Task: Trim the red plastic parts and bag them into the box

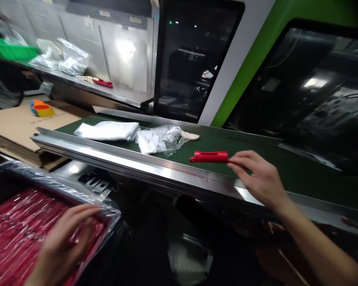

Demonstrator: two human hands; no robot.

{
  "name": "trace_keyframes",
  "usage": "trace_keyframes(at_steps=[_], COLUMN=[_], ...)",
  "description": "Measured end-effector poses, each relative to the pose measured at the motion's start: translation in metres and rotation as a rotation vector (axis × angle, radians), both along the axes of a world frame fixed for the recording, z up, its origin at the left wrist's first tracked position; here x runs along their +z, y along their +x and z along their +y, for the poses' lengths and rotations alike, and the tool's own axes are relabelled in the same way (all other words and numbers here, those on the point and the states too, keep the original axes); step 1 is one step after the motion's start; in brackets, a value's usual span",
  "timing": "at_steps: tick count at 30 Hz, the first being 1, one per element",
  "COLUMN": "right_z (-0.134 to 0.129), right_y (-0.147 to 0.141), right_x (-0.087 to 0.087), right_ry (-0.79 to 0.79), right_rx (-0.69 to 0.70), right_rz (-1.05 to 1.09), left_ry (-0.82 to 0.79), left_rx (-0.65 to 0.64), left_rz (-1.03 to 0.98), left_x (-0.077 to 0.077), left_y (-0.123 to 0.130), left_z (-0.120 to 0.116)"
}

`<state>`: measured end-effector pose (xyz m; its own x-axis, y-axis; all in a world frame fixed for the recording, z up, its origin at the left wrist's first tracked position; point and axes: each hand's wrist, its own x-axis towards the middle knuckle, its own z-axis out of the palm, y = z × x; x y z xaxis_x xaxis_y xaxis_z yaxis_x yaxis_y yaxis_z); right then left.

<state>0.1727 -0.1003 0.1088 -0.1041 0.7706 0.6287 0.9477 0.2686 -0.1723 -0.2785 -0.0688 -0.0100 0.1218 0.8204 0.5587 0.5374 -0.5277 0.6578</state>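
Observation:
A long red plastic part (209,157) lies on the green conveyor belt (256,145). My right hand (258,178) reaches over the belt's steel rail, and its fingertips pinch the part's right end. My left hand (64,242) rests, blurred, with spread fingers on a layer of wrapped red parts (14,234) inside a plastic-lined bin (44,178) at the lower left. It holds nothing that I can make out.
Clear plastic bags (159,139) and a white folded bag (107,130) lie further left on the belt. A steel rail (137,165) borders the belt. Flat cardboard (14,127) carries an orange-blue tool (41,108). A steel shelf (107,93) and dark machine windows (301,91) stand behind.

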Motion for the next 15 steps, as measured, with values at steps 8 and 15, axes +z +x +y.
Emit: trace_keyframes(at_steps=[8,15], right_z=[-0.122,-0.151], right_y=[-0.052,-0.039], right_x=[-0.009,-0.047], right_ry=[0.120,0.039], right_rx=[0.162,0.118], right_rz=[-0.075,0.043], left_ry=[-0.329,-0.381], left_rx=[-0.352,-0.344], left_rz=[-0.447,-0.379], left_x=[0.046,0.050], left_y=[0.171,0.175], left_z=[-0.083,-0.113])
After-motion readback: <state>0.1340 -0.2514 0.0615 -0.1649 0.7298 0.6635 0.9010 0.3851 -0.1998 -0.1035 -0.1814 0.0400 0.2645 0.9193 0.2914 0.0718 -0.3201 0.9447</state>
